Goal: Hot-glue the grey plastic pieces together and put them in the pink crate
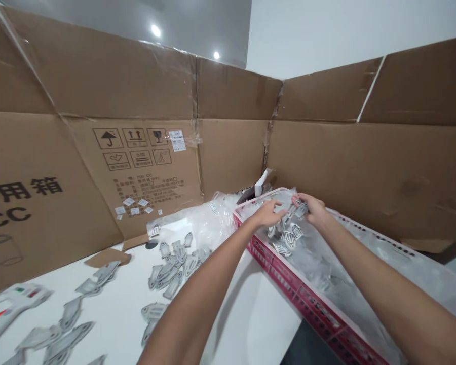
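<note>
My right hand (312, 209) is closed around a few small grey tag-like pieces (301, 209) above the far end of a red-pink plastic crate (273, 266). Close to its left, my left hand (269, 213) reaches over the crate's rim, fingers partly apart beside the pieces; I make out nothing firmly held in it. Below both hands, several loose white-and-grey pieces (290, 238) lie on the clear plastic sheeting (327, 268) that lines the crate. What the fingertips touch is partly blurred.
Grey tag-like pieces (171, 271) lie in groups on the white table (251, 304). Crumpled clear plastic (216, 220) sits left of the crate. A white handheld device (17, 304) rests at the left edge. Tall cardboard walls (231, 152) bound the back and right. Small stickers (135, 211) dot the cardboard.
</note>
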`<state>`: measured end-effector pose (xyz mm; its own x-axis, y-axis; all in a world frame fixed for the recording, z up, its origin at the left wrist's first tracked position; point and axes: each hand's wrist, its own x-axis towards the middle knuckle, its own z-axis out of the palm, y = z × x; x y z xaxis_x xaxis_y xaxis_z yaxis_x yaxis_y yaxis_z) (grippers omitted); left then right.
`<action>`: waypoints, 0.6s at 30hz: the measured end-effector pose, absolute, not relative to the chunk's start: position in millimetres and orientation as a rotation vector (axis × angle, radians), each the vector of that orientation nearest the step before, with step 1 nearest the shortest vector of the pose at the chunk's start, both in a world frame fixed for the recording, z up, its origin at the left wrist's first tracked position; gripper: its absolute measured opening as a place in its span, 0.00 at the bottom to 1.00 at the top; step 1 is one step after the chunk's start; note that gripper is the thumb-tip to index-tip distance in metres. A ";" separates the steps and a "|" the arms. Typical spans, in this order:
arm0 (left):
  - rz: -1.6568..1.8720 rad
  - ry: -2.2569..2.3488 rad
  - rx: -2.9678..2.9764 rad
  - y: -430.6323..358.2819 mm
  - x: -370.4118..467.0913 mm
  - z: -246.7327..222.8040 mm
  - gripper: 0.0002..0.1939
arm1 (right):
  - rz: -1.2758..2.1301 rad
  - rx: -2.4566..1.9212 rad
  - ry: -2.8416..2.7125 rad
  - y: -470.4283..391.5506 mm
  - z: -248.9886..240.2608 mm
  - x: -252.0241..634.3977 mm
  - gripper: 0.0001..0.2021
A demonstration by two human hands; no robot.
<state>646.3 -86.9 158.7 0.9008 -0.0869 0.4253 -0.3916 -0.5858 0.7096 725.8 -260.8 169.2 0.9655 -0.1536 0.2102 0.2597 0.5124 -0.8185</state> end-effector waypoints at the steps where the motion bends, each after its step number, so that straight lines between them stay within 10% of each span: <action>1: 0.389 -0.370 2.173 -80.6 638.8 156.6 0.11 | -0.245 -1.076 -0.057 -269.9 169.9 731.1 0.08; 13: 0.095 -0.023 2.540 101.7 487.1 161.5 0.22 | -0.257 -1.322 -0.016 -253.4 246.6 674.3 0.08; 18: 0.120 0.594 2.586 155.6 385.9 98.2 0.46 | -0.061 -1.316 -0.354 -170.0 173.6 555.5 0.12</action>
<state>385.9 155.6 98.2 0.9018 0.4317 -0.0217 0.3895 -0.7899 0.4736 555.5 -170.0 173.6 0.9448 0.1553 0.2886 0.2430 0.2590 -0.9348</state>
